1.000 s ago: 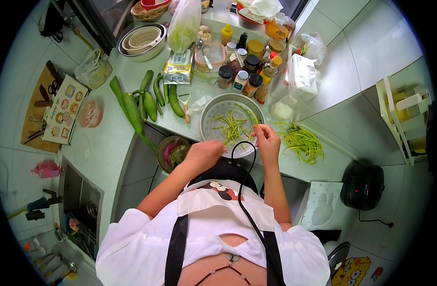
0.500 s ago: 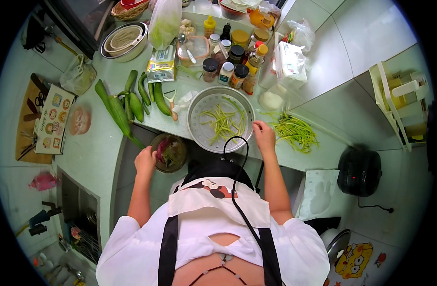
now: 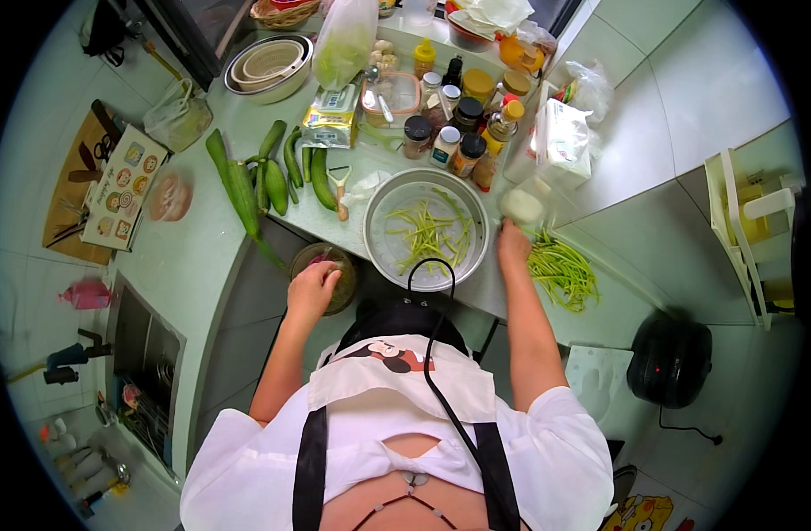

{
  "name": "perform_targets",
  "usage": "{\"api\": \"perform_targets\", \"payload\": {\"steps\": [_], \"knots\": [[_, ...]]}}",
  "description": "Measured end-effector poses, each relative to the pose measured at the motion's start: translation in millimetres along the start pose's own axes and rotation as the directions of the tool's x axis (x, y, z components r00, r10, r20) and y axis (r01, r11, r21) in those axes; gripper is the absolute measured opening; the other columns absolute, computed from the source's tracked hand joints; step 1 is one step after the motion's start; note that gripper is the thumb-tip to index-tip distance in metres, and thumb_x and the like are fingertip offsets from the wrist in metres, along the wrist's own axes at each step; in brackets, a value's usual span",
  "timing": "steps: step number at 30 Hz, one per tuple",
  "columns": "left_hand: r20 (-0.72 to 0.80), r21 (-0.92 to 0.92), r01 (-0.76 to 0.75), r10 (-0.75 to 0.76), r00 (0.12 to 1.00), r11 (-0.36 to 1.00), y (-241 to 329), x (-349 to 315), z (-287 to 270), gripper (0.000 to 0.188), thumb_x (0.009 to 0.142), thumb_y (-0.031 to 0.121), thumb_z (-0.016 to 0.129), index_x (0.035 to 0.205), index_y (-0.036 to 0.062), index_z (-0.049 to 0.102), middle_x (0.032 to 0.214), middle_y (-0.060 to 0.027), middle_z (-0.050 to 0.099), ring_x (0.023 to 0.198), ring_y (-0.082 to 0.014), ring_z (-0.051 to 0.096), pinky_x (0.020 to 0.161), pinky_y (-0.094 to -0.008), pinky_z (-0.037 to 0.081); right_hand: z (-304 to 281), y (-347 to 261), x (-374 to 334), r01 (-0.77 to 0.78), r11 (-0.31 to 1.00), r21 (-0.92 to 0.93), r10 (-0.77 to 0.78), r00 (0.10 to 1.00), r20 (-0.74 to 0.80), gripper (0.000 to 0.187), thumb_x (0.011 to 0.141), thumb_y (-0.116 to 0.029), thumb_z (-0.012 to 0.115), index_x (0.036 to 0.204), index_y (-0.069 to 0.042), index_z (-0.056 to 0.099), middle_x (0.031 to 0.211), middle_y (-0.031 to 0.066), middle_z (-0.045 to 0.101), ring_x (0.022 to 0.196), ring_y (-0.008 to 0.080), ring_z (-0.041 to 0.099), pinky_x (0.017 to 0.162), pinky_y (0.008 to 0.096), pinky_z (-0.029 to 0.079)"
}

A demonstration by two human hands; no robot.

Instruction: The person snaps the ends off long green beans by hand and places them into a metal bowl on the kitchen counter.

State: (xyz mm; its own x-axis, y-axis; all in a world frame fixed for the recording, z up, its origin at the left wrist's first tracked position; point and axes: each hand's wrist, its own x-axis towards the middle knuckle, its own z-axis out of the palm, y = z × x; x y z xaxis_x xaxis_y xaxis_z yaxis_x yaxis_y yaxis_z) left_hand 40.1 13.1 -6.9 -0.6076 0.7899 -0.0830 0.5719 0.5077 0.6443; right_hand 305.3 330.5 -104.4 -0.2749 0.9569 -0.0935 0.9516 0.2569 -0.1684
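A round metal pan (image 3: 379,252) stands at the counter's front edge, with loose thin green stems (image 3: 429,232) lying in it. To its right, a heap of longer green stems (image 3: 562,276) rests on the counter. My right hand (image 3: 514,248) is at the heap's left end, fingers closed at the stem tips; what they grip is too small to make out. Below the counter edge, my left hand (image 3: 312,290) hovers over a round bin (image 3: 345,299) with purple and green scraps, partly hidden by the hand. Its fingers are curled together, and anything between them is hidden.
Long green gourds (image 3: 239,195) and a peeler (image 3: 340,190) lie left of the pan. Behind it crowd seasoning jars (image 3: 467,115) and an oil bottle (image 3: 503,124). A clear container with something white (image 3: 522,207) sits beside my right hand. A black cable (image 3: 432,354) hangs in front.
My right hand has moved from the pan's right rim to the heap of stems. The left hand has come right, from the bin's left side to over it. The whole view has shifted slightly.
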Motion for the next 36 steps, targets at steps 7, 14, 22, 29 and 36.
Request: {"api": "perform_targets", "payload": {"steps": [7, 14, 22, 29, 36], "knots": [[-0.012, -0.063, -0.086, 0.086, 0.996, 0.994, 16, -6, -5, 0.020, 0.083, 0.021, 0.061, 0.095, 0.0050, 0.065, 0.092, -0.0124, 0.065, 0.084, -0.0302, 0.062, 0.072, -0.0371, 0.048, -5, 4, -11, 0.165, 0.980, 0.114, -0.131, 0.957, -0.260, 0.014, 0.083, -0.019, 0.059, 0.093, -0.009, 0.057, 0.094, 0.0129, 0.062, 0.073, 0.0345, 0.061, 0.063, 0.0462, 0.049], [-0.023, -0.153, -0.207, 0.205, 0.978, 0.966, 42, 9, -7, 0.018, 0.083, 0.019, 0.061, 0.093, 0.0043, 0.065, 0.088, -0.0122, 0.065, 0.078, -0.0297, 0.062, 0.070, -0.0361, 0.048, -96, -39, -68, -0.062, -0.154, 0.986, 0.126, 0.989, 0.082, 0.012, 0.092, -0.013, 0.054, 0.101, -0.007, 0.057, 0.090, 0.0051, 0.061, 0.065, 0.0057, 0.055, 0.051, 0.0192, 0.050], [0.086, -0.391, -0.293, 0.351, 0.932, 0.873, 92, 23, -5, 0.016, 0.084, 0.012, 0.062, 0.097, 0.0036, 0.064, 0.081, -0.0094, 0.062, 0.068, -0.0186, 0.058, 0.062, -0.0285, 0.046, -135, -67, -126, -0.095, -0.423, 0.901, -0.131, 0.990, 0.043, 0.016, 0.092, -0.009, 0.053, 0.107, -0.007, 0.057, 0.092, 0.0075, 0.064, 0.063, 0.0059, 0.055, 0.052, 0.0180, 0.048], [0.068, -0.485, -0.490, 0.590, 0.805, 0.725, 139, 29, -1, 0.016, 0.083, 0.009, 0.063, 0.098, 0.0039, 0.064, 0.078, -0.0090, 0.059, 0.064, -0.0169, 0.054, 0.058, -0.0281, 0.045, -149, -101, -152, -0.017, -0.214, 0.977, -0.205, 0.978, -0.028, 0.013, 0.090, -0.008, 0.057, 0.103, -0.005, 0.058, 0.093, 0.0090, 0.066, 0.061, 0.0061, 0.054, 0.050, 0.0171, 0.042], [0.093, -0.410, -0.384, 0.457, 0.885, 0.827, 138, 28, -1, 0.013, 0.081, 0.008, 0.064, 0.092, 0.0006, 0.064, 0.074, -0.0118, 0.061, 0.061, -0.0243, 0.057, 0.058, -0.0316, 0.046, -135, -117, -160, 0.332, 0.148, 0.932, -0.121, 0.941, -0.316, 0.011, 0.085, -0.003, 0.062, 0.096, -0.002, 0.062, 0.089, 0.0065, 0.064, 0.064, 0.0081, 0.058, 0.055, 0.0199, 0.047]]}}
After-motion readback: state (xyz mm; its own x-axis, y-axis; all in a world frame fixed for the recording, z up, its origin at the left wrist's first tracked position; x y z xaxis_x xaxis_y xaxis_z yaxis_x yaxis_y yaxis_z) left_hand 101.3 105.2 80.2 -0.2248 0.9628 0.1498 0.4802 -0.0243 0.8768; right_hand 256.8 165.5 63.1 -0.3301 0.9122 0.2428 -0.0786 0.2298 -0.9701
